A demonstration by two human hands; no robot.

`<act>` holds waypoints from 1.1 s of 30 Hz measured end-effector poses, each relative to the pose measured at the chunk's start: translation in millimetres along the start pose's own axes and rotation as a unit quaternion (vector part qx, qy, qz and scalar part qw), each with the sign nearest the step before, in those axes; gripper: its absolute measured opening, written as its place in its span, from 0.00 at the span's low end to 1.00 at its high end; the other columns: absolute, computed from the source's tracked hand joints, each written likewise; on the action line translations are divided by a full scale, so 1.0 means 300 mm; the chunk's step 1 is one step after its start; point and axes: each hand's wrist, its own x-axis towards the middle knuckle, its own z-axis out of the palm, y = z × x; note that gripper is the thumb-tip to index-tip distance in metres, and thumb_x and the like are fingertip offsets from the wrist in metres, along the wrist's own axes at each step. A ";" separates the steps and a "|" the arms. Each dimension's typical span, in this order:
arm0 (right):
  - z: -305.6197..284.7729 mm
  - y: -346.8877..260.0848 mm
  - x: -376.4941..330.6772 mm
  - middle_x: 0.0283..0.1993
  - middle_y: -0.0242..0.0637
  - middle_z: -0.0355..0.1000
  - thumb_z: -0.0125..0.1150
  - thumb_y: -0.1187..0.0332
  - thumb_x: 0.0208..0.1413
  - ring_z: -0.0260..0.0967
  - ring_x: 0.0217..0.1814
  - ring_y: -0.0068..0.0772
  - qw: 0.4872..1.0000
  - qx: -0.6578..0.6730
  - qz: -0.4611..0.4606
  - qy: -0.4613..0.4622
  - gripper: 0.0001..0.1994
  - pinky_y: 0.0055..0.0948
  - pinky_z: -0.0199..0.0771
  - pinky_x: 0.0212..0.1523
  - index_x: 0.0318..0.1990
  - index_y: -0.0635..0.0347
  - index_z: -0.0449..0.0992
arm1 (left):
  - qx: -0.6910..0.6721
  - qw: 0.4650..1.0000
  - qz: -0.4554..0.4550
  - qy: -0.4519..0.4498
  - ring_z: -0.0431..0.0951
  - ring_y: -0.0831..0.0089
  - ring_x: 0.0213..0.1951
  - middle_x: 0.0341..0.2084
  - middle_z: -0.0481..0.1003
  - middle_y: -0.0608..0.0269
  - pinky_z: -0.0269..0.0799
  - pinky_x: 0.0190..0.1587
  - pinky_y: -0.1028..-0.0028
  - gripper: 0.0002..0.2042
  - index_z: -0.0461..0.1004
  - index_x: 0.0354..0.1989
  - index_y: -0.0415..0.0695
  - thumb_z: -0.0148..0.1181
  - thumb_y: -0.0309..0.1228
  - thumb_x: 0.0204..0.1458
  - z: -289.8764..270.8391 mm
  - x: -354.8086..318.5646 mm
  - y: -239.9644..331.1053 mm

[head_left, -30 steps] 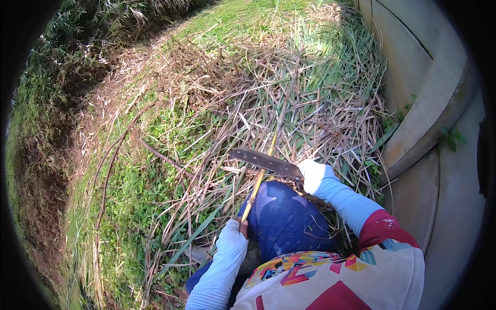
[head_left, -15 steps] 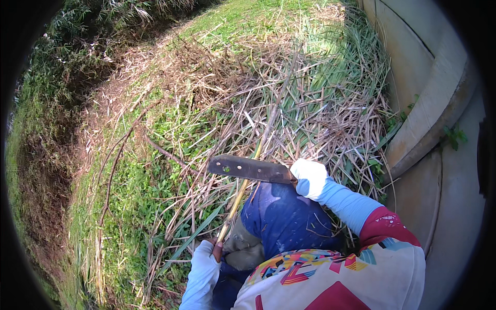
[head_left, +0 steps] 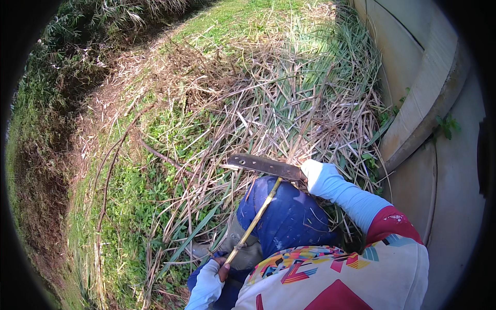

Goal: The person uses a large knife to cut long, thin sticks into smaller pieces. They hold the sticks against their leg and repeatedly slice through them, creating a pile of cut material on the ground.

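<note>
Right hand (head_left: 316, 174) is clenched on the machete (head_left: 263, 165), blade pointing to 9 o'clock. Left hand (head_left: 221, 268) pinches 1 yellow stalk (head_left: 254, 221) running toward 1 o'clock. Stalk appears uncut; the cut grass pile (head_left: 289, 103) lies at 12 o'clock.

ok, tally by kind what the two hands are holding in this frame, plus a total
Blade, held in the right hand: 1
Yellow stalk, held in the left hand: 1
Gloved hands: 2
Total: 4
</note>
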 end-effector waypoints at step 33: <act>0.073 0.149 0.009 0.41 0.47 0.79 0.61 0.67 0.54 0.79 0.48 0.53 0.995 0.057 0.069 -0.044 0.12 0.45 0.78 0.46 0.47 0.55 0.77 | 0.202 0.973 0.046 0.097 0.79 0.52 0.26 0.22 0.78 0.50 0.73 0.33 0.61 0.11 0.79 0.42 0.43 0.59 0.38 0.66 0.054 -0.004 0.089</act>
